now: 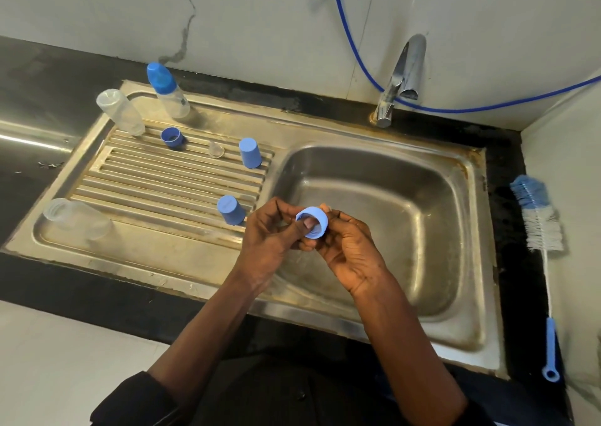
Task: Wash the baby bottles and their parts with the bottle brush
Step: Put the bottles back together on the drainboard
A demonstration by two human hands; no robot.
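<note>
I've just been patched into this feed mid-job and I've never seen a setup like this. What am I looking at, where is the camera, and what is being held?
There is no machine here. A person works with bare hands, and the single picture comes from a wide-angle camera worn on their head, looking down. The left hand and right hand together hold a blue screw ring over the sink basin, with the left thumb pressed into it. On the draining board sit a capped bottle, two clear uncapped bottles, two blue caps, another blue ring and a small clear part. The bottle brush lies untouched on the counter to the right.
</note>
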